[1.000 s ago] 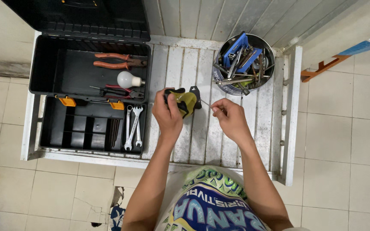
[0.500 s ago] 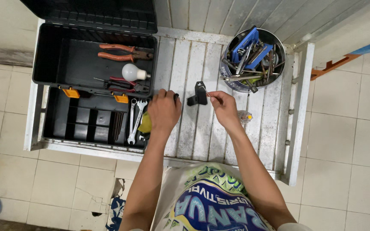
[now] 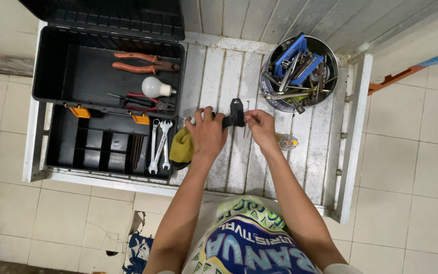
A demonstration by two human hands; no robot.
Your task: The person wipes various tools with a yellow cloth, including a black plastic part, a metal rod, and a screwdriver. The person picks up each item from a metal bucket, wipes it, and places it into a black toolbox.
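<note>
White slatted boards form the bench (image 3: 214,71), set over a pale tiled floor (image 3: 411,167). One open black toolbox (image 3: 102,101) holds two pairs of pliers (image 3: 145,62), one light bulb (image 3: 155,88) and two wrenches (image 3: 159,144). One metal bucket (image 3: 325,76) stands full of tools. The left hand (image 3: 206,134) grips one black and yellow power tool (image 3: 229,119), fingers curled around it, just beside the toolbox. The right hand (image 3: 260,124) pinches one thin bent key (image 3: 247,114) at the tool's head.
</note>
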